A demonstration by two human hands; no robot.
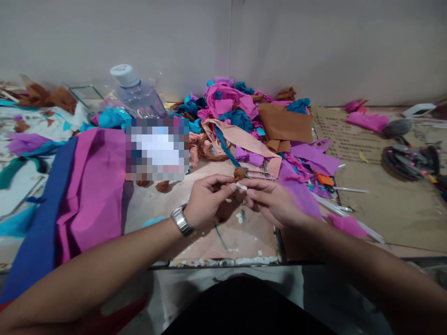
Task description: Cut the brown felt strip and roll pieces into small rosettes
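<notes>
My left hand [211, 199], with a metal watch [182, 220] at its wrist, is closed in a pinch above the worktable. Facing it, my right hand [271, 199] is closed the same way, and the fingertips of both meet at a small white strip [240, 186]. Just beyond the fingertips is a crumpled brown paper ball [239, 174]; whether a finger touches it is hard to tell. Scissors with pinkish handles [260, 175] lie behind my right hand, partly covered. White scraps [239, 217] lie on the table below the hands.
Crumpled coloured crepe paper [237, 102] is heaped at the back. A clear bottle with a white cap [139, 95] stands left of it, behind a blurred patch. Pink sheets [99, 186] and a blue sheet [45, 209] lie left; cardboard [370, 195] and a dark coil [410, 163] lie right.
</notes>
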